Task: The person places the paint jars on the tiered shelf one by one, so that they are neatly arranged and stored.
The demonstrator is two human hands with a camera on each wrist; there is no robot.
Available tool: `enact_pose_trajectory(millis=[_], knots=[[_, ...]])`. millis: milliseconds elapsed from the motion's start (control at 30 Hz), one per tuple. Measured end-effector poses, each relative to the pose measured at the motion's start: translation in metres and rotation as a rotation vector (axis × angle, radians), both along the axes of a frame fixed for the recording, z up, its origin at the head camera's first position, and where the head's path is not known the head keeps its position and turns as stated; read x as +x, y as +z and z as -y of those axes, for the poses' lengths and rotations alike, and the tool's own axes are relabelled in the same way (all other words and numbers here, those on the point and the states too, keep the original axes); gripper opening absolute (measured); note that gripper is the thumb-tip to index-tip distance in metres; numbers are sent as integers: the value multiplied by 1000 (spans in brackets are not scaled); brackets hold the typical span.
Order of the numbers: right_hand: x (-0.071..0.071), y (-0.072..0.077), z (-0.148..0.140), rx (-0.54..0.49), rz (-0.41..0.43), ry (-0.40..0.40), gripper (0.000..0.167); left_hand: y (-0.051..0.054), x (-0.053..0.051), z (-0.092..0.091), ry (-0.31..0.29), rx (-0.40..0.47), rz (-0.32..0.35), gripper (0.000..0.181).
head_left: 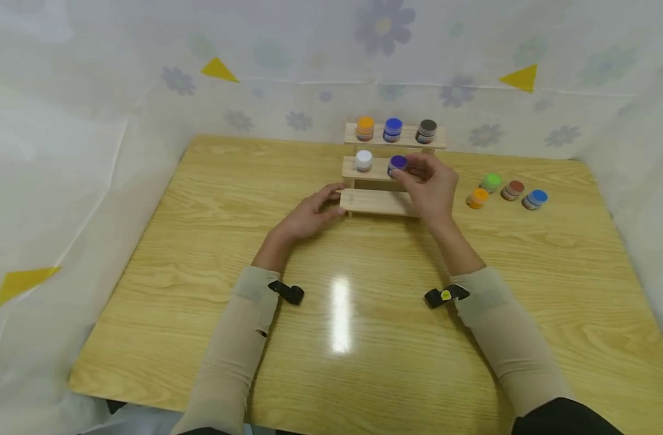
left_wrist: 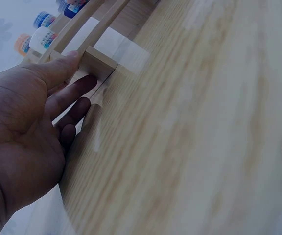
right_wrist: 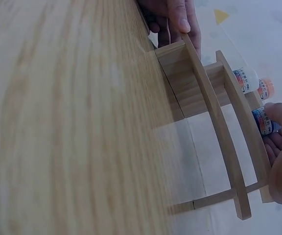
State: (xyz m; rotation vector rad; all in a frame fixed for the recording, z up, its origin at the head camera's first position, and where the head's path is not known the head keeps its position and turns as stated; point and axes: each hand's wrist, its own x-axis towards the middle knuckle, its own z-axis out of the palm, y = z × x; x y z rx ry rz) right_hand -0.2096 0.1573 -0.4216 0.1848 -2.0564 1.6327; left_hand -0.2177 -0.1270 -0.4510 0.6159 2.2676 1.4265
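My right hand [head_left: 433, 184] pinches a small paint jar with a dark purple lid [head_left: 398, 164] at the middle step of a three-tier wooden rack [head_left: 379, 202]. In the right wrist view, the thumb and fingers hold that jar [right_wrist: 263, 121] low on its sides. My left hand [head_left: 308, 214] holds the left end of the lowest step, thumb at its front corner. Seen from the left wrist, its lower fingers bend loosely beside the rack's end. A white paint jar [head_left: 363, 161] stands left of the purple one. On the top step are orange [head_left: 365, 128], blue [head_left: 393, 130] and black [head_left: 426, 131] jars.
Right of the rack, several jars stand on the wooden table [head_left: 386, 374]: green [head_left: 491, 183], orange [head_left: 477, 198], brown [head_left: 512, 190] and blue [head_left: 535, 199]. A flower-patterned white sheet [head_left: 288, 54] hangs behind the table, with yellow triangles [head_left: 520, 78] on it.
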Motion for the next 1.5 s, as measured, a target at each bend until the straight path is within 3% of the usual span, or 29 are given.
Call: enact_pose_trajectory(millis=[267,733,1000,1300,1500], knots=[[6,-1,-3,-30,9,3,34,1,1,-1,2,-11,8,61],[45,-8,-37,-173,-51,23,28,-3,2,0,4,-16,13,61],[60,-14,-62,-119,78,-93,28,-1,2,0,11,-11,6,60],[78,-24,-93,-210,220,-259,34,2,1,0,2,-23,6,61],[80,-32,-107,-116,290,-360,36,0,1,0,1,-10,14,61]])
